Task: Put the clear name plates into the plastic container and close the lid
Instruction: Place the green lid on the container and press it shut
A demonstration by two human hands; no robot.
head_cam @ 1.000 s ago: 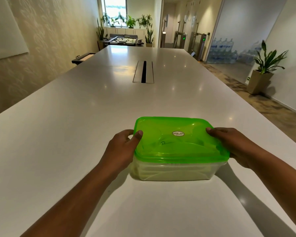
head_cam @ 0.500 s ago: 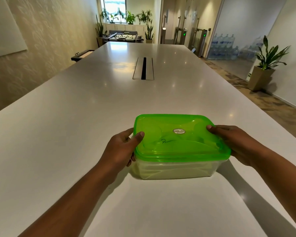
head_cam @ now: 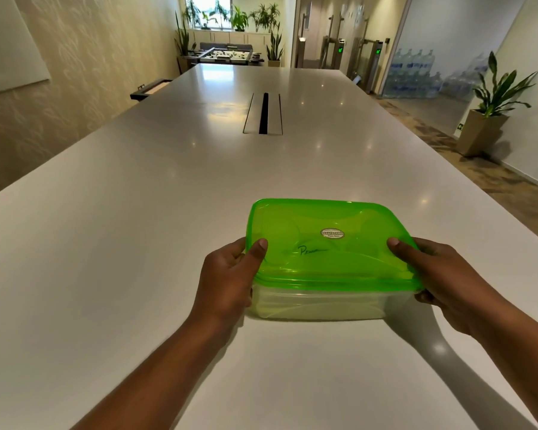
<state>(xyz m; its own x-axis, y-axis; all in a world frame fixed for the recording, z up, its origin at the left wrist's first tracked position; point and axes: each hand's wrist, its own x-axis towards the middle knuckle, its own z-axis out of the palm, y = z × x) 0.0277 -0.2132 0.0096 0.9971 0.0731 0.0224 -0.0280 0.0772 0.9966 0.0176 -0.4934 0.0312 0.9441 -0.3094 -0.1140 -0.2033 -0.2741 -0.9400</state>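
Head: hands (head_cam: 227, 283) (head_cam: 448, 280) grip container (head_cam: 317, 305) edges, lid (head_cam: 339, 268) seemingly shut.

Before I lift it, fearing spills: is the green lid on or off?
On: the green lid caps the container, left hand and right hand gripping it. Sealed: cannot tell.

An oval sticker (head_cam: 332, 233) on the green lid (head_cam: 323, 268) reads "MANPASAND"; smaller print illegible.

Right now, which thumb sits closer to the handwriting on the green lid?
The left hand: its thumb rests on the green lid just left of the handwriting, while the right hand has its thumb past the sticker.
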